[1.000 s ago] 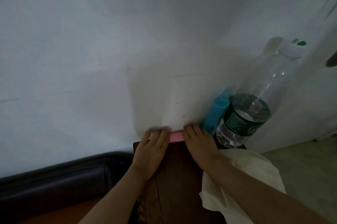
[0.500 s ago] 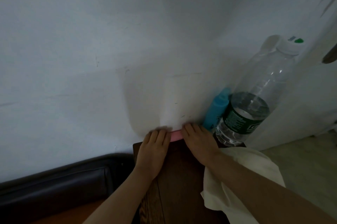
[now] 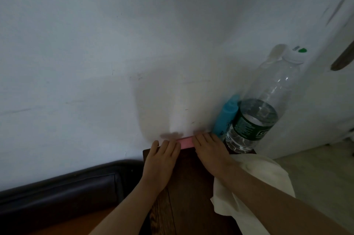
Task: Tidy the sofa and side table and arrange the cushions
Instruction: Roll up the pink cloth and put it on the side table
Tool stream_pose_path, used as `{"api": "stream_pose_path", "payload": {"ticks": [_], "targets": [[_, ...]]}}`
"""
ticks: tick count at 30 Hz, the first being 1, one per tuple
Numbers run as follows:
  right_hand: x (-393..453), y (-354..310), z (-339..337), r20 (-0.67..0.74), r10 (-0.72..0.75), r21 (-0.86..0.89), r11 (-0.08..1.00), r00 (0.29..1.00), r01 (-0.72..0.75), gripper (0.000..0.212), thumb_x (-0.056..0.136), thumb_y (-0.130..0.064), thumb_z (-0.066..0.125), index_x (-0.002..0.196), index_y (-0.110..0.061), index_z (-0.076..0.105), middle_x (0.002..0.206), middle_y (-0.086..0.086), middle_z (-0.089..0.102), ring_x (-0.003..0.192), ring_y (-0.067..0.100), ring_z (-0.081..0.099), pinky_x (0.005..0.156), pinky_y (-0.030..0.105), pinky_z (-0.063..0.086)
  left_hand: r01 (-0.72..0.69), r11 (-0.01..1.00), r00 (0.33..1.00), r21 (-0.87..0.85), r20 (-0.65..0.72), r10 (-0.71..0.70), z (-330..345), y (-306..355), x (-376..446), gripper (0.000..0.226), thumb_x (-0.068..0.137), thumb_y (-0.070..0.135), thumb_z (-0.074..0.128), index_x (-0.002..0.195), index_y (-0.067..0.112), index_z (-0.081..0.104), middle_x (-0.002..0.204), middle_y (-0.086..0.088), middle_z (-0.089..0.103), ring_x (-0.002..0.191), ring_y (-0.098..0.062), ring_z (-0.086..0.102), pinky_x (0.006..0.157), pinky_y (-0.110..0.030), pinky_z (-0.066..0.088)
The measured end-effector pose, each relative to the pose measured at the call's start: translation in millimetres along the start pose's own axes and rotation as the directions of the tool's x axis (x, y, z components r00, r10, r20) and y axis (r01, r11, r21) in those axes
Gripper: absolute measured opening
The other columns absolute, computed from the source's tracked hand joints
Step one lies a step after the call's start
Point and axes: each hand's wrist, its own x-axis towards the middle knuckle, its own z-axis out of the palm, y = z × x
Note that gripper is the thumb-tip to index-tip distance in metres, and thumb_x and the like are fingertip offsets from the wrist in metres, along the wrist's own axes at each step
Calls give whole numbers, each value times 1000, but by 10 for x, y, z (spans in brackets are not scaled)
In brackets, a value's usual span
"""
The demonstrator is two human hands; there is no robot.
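A: Left hand [image 3: 160, 160]?
B: Flat on the far edge of the dark wooden worktop [image 3: 188, 181], fingers straight, tips touching the left end of a pink object [image 3: 186, 142]. Nothing gripped.

A: Right hand [image 3: 210, 149]?
B: Also laid flat, fingers extended, tips on the right end of the same pink object. Pressing or touching, not curled round it.

A: Where exactly, that pink object?
B: Lying along the back edge of the worktop, right against the white wall [image 3: 115, 43], only its middle showing between the two hands. Cannot tell what sort of object.

A: Anything else up there?
B: In the far right corner, a clear plastic bottle [image 3: 264, 104], white cap, green label, partly filled with water. Just behind and left of it, a blue container [image 3: 226, 118] against the wall, touching or nearly touching the bottle. Cream cloth [image 3: 268, 175] draped over the right edge of the worktop, under the right forearm.

A: And the sofa?
B: Dark sofa arm [image 3: 63, 192] to the left, close beside the worktop, with an orange surface [image 3: 76, 223] at bottom left. Pale floor [image 3: 321, 167] on the right.
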Motion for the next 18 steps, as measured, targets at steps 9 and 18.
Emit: {"api": "stream_pose_path", "payload": {"ticks": [9, 18], "targets": [[-89, -23, -136, 60, -25, -28, 999, 998, 27, 48, 50, -23, 90, 91, -10, 69, 89, 9, 66, 81, 26, 64, 72, 38, 55, 13, 1000, 998, -16, 69, -12, -137, -104, -139, 63, 67, 16, 80, 121, 6, 51, 120, -14, 60, 101, -30, 59, 93, -43, 37], [-124, -308, -701, 13, -70, -20, 997, 997, 71, 46, 69, -35, 81, 106, -12, 66, 99, 11, 68, 84, 28, 65, 75, 44, 56, 38, 999, 998, 7, 57, -38, -835, -152, -335, 51, 70, 27, 79, 115, 11, 61, 118, -11, 63, 100, -28, 63, 87, -44, 48]]}}
